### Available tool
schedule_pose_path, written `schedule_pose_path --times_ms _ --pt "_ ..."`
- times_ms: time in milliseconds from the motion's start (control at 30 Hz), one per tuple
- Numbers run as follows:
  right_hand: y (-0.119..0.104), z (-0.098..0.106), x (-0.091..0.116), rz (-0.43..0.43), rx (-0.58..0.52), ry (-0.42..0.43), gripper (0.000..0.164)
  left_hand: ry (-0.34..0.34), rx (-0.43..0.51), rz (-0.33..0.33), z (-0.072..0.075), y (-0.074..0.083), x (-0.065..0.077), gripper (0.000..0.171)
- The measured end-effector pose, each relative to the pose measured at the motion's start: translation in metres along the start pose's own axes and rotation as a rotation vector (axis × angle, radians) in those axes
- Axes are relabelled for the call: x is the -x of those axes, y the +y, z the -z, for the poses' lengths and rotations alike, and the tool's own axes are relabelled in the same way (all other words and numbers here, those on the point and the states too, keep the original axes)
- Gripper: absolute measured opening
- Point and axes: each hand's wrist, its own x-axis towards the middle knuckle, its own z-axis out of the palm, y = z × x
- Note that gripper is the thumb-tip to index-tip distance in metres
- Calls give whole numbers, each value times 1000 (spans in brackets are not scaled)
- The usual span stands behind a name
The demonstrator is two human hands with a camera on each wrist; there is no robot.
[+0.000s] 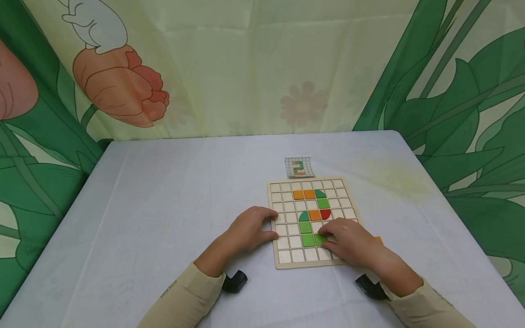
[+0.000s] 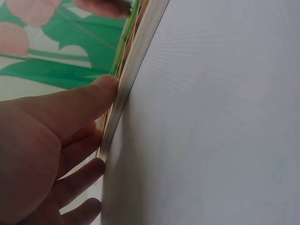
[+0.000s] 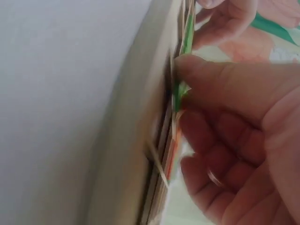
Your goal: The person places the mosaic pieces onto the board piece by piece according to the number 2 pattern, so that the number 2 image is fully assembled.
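Note:
A square wooden grid board point(image 1: 310, 264) lies on the table. Orange, green and red tiles sit in several of its cells, among them an orange tile point(image 1: 314, 215) and a red rounded tile point(image 1: 325, 214). My left hand point(image 1: 248, 229) rests at the board's left edge, thumb and fingers apart and touching it; the left wrist view has the thumb point(image 2: 107, 84) against the rim. Over the lower right part of the board, my right hand point(image 1: 351, 240) pinches a green tile point(image 1: 319, 239) between thumb and index finger. That hand covers some cells.
A small pattern card point(image 1: 299, 167) with a similar coloured figure lies just beyond the board. An orange piece point(image 1: 378, 239) shows partly behind the right wrist. White cloth covers the table point(image 1: 184, 191), and a printed curtain point(image 1: 229, 68) hangs behind it.

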Motion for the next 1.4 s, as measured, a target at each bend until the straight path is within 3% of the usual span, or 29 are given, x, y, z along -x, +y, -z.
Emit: schedule_pose_path --times_ms 300,733,1033,1400 --pt "3 3 0 38 -80 -3 26 0 -1 -7 -2 -1 -1 49" --pt "23 22 14 -49 -245 49 45 14 -15 -26 -1 -3 0 47" --pt "42 36 33 -159 -232 94 51 16 -7 -33 -1 -4 1 47" --pt "65 40 53 -258 -199 129 47 11 -11 -24 -1 -3 0 47"
